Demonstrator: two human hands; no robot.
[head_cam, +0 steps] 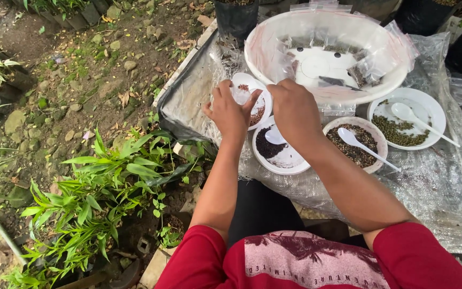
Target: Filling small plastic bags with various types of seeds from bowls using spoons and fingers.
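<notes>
pinching a small clear bag between left hand and right hand, above white bowls of dark seeds.

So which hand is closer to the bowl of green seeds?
Right. The right hand is a couple of bowls away from the green seed bowl; the left hand is further left.

Glossy white plastic basin, clear crinkled plastic sheet, smooth plastic spoons
</notes>
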